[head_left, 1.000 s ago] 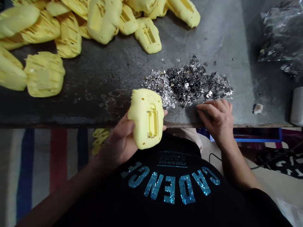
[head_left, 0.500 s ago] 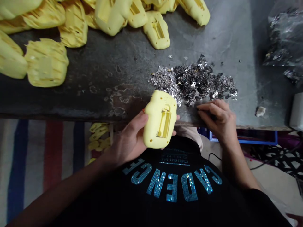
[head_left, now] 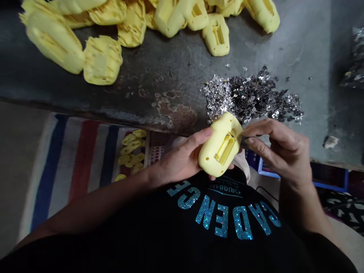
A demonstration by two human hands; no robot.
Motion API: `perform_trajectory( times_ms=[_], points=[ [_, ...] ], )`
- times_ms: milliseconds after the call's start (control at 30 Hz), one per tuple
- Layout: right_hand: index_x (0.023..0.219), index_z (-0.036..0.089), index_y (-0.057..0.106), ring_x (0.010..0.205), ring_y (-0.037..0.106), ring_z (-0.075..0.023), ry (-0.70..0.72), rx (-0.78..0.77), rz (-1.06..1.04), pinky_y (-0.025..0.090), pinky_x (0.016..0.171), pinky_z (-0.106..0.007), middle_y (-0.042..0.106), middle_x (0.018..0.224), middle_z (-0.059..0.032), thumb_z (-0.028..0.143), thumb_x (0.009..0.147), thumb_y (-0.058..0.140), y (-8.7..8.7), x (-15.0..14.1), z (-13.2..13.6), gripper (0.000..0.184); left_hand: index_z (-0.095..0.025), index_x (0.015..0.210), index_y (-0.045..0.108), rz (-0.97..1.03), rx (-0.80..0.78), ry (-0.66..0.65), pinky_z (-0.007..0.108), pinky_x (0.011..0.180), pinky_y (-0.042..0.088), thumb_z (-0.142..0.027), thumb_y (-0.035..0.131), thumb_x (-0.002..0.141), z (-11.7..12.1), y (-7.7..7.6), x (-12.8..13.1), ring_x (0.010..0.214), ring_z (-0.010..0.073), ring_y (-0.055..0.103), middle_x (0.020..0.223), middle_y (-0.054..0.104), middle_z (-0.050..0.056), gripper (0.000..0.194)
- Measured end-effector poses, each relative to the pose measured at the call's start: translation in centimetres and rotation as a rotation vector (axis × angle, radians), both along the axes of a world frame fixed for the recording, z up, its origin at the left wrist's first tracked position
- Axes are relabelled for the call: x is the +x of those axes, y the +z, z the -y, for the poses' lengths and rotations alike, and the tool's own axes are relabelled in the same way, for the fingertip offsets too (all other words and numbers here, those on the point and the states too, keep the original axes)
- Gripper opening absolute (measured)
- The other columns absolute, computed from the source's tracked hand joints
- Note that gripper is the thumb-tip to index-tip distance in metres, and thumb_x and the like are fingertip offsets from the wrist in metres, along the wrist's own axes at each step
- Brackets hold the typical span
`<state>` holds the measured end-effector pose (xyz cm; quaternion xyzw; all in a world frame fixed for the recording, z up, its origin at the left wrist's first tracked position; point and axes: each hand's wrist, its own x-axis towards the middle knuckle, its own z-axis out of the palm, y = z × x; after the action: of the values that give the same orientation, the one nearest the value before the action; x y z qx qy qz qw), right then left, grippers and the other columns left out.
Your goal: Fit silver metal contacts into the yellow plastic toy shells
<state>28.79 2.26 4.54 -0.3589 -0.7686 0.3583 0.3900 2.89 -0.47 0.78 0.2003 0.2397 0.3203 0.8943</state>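
My left hand [head_left: 182, 161] grips a yellow plastic shell [head_left: 220, 146] with an open rectangular slot facing up, held just off the near edge of the dark table [head_left: 159, 87]. My right hand [head_left: 281, 151] pinches a small metal piece [head_left: 245, 138] between thumb and forefinger, its tip touching the shell's upper right edge. A heap of small shiny metal pieces [head_left: 253, 96] lies on the table right behind both hands.
Several more yellow shells [head_left: 102, 62] are strewn along the table's far and left side. A striped cloth [head_left: 76, 159] with a few yellow parts [head_left: 131, 151] lies on the floor at left. A blue bin edge [head_left: 327, 176] shows under the table at right.
My right hand has left the heap with a small metal piece and come up against the shell. My left hand has tilted the shell and shifted it right. The view swung left.
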Motion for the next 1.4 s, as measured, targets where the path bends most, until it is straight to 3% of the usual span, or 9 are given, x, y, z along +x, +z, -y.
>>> perform_trajectory(
  times_ms=[133, 400, 567, 833, 1067, 1233, 1400],
  points=[
    [0.118, 0.031, 0.082, 0.098, 0.082, -0.0246, 0.027, -0.018, -0.015, 0.065, 0.086, -0.044, 0.085, 0.107, -0.0015, 0.016, 0.102, 0.085, 0.3, -0.3, 0.2, 0.022, -0.018, 0.154, 0.063, -0.006, 0.014, 0.018, 0.025, 0.051, 0.063, -0.073, 0.078, 0.101, 0.2, 0.3, 0.1, 0.084, 0.0268, 0.087, 0.113, 0.086, 0.012, 0.078],
    [0.123, 0.022, 0.076, 0.098, 0.079, -0.0230, 0.079, 0.420, 0.307, 0.065, 0.086, -0.039, 0.084, 0.112, -0.0080, 0.011, 0.105, 0.081, 1.4, -1.1, 0.0, 0.021, -0.018, 0.153, 0.065, -0.010, 0.028, 0.024, 0.024, 0.050, 0.062, -0.073, 0.079, 0.101, 0.6, 0.4, 0.2, 0.085, 0.0274, 0.088, 0.110, 0.086, 0.013, 0.077],
    [0.129, 0.021, 0.072, 0.096, 0.077, -0.0240, 0.143, 0.535, 0.479, 0.064, 0.083, -0.040, 0.082, 0.109, -0.0080, 0.011, 0.108, 0.076, 2.6, -1.3, -0.1, 0.024, -0.019, 0.158, 0.063, -0.005, 0.056, 0.006, 0.024, 0.050, 0.062, -0.075, 0.075, 0.104, 0.7, 0.2, 0.2, 0.091, 0.0300, 0.089, 0.121, 0.087, 0.016, 0.079],
    [0.126, 0.024, 0.071, 0.093, 0.075, -0.0225, 0.151, 0.529, 0.588, 0.063, 0.081, -0.038, 0.081, 0.107, -0.0059, 0.010, 0.110, 0.073, 3.4, -1.6, 0.2, 0.022, -0.021, 0.159, 0.064, -0.011, 0.049, 0.018, 0.024, 0.051, 0.063, -0.076, 0.077, 0.102, 0.7, 0.2, 0.2, 0.095, 0.0304, 0.089, 0.127, 0.086, 0.017, 0.080],
    [0.122, 0.024, 0.073, 0.094, 0.076, -0.0217, 0.109, 0.463, 0.495, 0.064, 0.082, -0.037, 0.083, 0.109, -0.0051, 0.006, 0.107, 0.074, 2.9, -1.8, 0.2, 0.024, -0.022, 0.163, 0.061, -0.003, 0.001, 0.002, 0.024, 0.050, 0.063, -0.076, 0.076, 0.102, 0.7, -0.2, 0.0, 0.085, 0.0277, 0.089, 0.130, 0.086, 0.016, 0.082],
    [0.115, 0.026, 0.074, 0.091, 0.079, -0.0217, 0.092, 0.359, 0.424, 0.066, 0.082, -0.037, 0.083, 0.104, -0.0030, 0.006, 0.104, 0.077, 3.1, -1.5, 0.0, 0.023, -0.023, 0.164, 0.060, 0.004, 0.009, 0.006, 0.024, 0.050, 0.063, -0.074, 0.075, 0.104, 0.8, -0.2, 0.0, 0.089, 0.0284, 0.090, 0.131, 0.085, 0.015, 0.081],
    [0.115, 0.027, 0.072, 0.091, 0.080, -0.0218, 0.123, 0.329, 0.424, 0.066, 0.081, -0.036, 0.083, 0.102, -0.0029, 0.010, 0.107, 0.076, 3.1, -1.1, -0.3, 0.019, -0.020, 0.159, 0.062, 0.013, 0.052, 0.004, 0.024, 0.050, 0.063, -0.072, 0.075, 0.105, 0.8, 0.0, 0.3, 0.085, 0.0270, 0.088, 0.121, 0.087, 0.015, 0.076]
  ],
)
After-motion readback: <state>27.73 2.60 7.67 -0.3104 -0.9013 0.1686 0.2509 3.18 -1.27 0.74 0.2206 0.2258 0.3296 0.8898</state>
